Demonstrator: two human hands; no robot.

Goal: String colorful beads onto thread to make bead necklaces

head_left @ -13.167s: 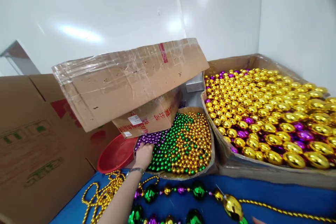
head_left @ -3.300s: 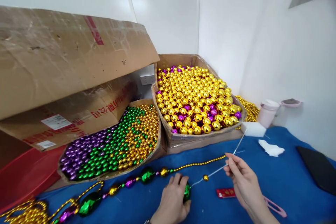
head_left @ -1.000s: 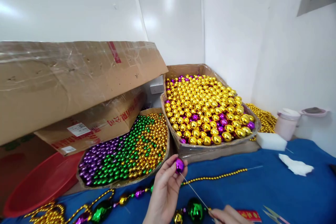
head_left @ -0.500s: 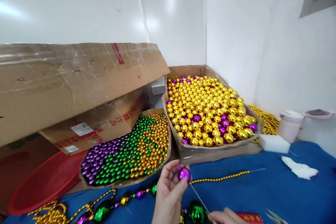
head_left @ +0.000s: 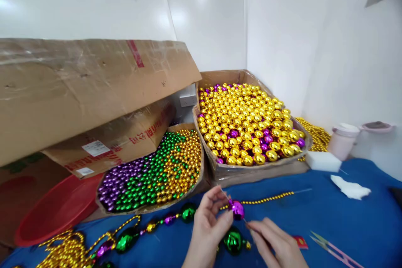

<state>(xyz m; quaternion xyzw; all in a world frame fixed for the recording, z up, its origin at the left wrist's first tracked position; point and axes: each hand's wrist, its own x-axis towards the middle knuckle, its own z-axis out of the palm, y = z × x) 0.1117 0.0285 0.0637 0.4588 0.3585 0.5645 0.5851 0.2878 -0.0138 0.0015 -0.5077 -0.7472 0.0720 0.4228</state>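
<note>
A purple bead [head_left: 236, 209] sits low in the middle of the view, just above the blue table [head_left: 361, 226]. The left hand [head_left: 209, 230] pinches it between thumb and fingertips. A thin needle [head_left: 225, 196] runs slantwise through the bead, its tip poking out up and to the left. The right hand [head_left: 278, 247] comes in from the lower right, its fingertips closed on the needle's lower end just beside the bead.

Below the bead, between the two hands, lies a large green bead [head_left: 233, 240]. It belongs to a mixed strand [head_left: 150, 227] of green, purple and gold beads running left across the table to a heap of gold chain [head_left: 65, 251]. A string of small gold beads [head_left: 264, 197] stretches away to the right.

Behind the hands stand two cardboard boxes:
- a shallow box [head_left: 150, 171] of small purple, green and gold beads, partly under a big cardboard flap [head_left: 88, 83];
- a box [head_left: 248, 125] of larger gold beads with a few purple ones.

A red basin [head_left: 53, 211] sits at the far left. On the right are a white foam block [head_left: 323, 161], a pink cup [head_left: 344, 140], a crumpled tissue [head_left: 350, 187] and pink snips [head_left: 333, 249].
</note>
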